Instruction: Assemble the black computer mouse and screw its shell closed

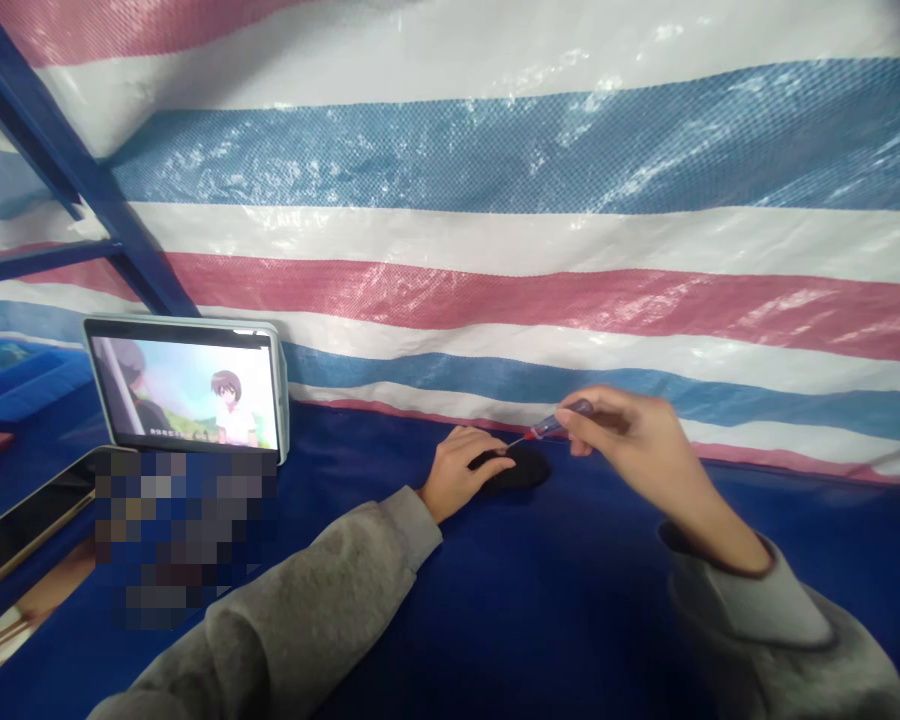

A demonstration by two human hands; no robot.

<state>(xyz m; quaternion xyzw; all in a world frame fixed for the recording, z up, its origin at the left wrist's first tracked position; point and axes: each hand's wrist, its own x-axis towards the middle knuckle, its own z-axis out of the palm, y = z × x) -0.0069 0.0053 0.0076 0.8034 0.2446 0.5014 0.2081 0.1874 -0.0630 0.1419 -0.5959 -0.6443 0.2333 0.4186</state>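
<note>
A small screwdriver [564,418] with a see-through purplish handle is pinched in my right hand [621,428]. Its thin shaft points down and left, and the tip ends at or just above a black rounded object [526,468]. That object lies on the blue tabletop; its exact kind is hard to make out. From the left side, my left hand [466,468] grips it, thumb along the near edge and fingers over the far part. My left fingers cover part of the object and the spot around the screwdriver tip.
A tablet [184,385] playing a cartoon stands at the left, with a phone [37,515] closer in. Behind the phone sits a blue tray [34,385]. A pixelated patch hides things below the tablet. Striped plastic sheeting [495,240] hangs behind the blue tabletop [510,620].
</note>
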